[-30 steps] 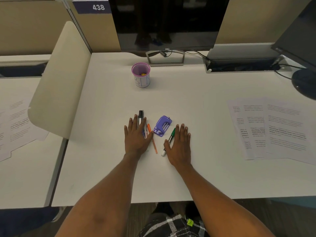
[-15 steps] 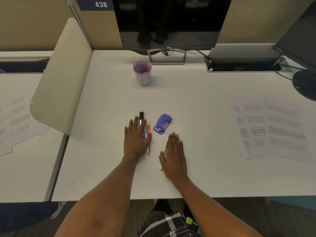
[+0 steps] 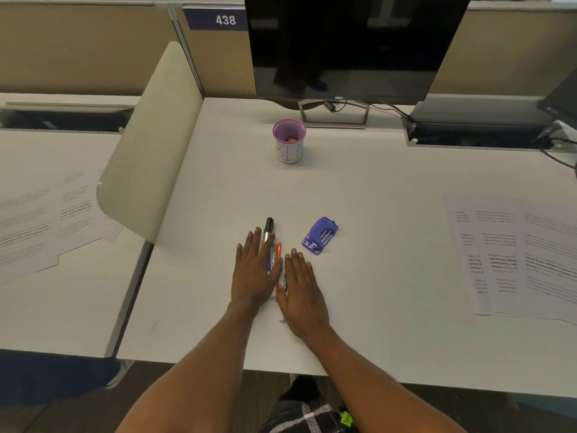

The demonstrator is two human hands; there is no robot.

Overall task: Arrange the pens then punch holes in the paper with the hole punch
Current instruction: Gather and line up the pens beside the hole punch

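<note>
On the white desk point(image 3: 374, 214) my left hand point(image 3: 254, 270) lies flat with straight fingers over a black-capped marker point(image 3: 268, 228) and a blue pen point(image 3: 268, 264). An orange pen point(image 3: 278, 251) lies just right of them. My right hand point(image 3: 301, 292) lies flat beside it, its inner edge against a green pen point(image 3: 284, 284) that is mostly hidden between the two hands. The purple hole punch point(image 3: 320, 235) sits a little to the right of the pens, untouched. Printed paper sheets point(image 3: 515, 257) lie at the far right.
A purple-rimmed cup point(image 3: 289, 141) stands farther back in the middle. A dark monitor point(image 3: 352, 45) on its stand is behind it, with a cable tray point(image 3: 474, 135) and cables at the back right. A beige divider point(image 3: 146, 142) borders the left; papers point(image 3: 37, 223) lie on the neighbouring desk.
My right hand has slid left with the green pen, bringing it close beside the orange pen and my left hand. The left hand has stayed on the marker and blue pen.
</note>
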